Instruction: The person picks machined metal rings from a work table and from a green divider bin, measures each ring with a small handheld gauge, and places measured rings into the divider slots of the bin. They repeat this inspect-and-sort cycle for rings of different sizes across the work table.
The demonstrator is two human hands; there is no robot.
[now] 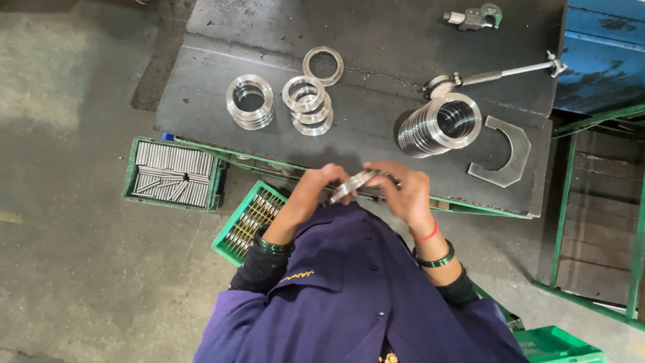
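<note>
Both your hands are clamped on 1 flat metal ring (354, 185), held edge-on at the near edge of the dark steel table (376, 40): left hand (310, 195) on its left end, right hand (405, 195) on its right end. Far of it: 2 short ring stacks (250, 101) (308, 105), a lone ring (323, 65), a tilted bigger stack (440, 124). Green crate of rods (173, 174) sits left.
</note>
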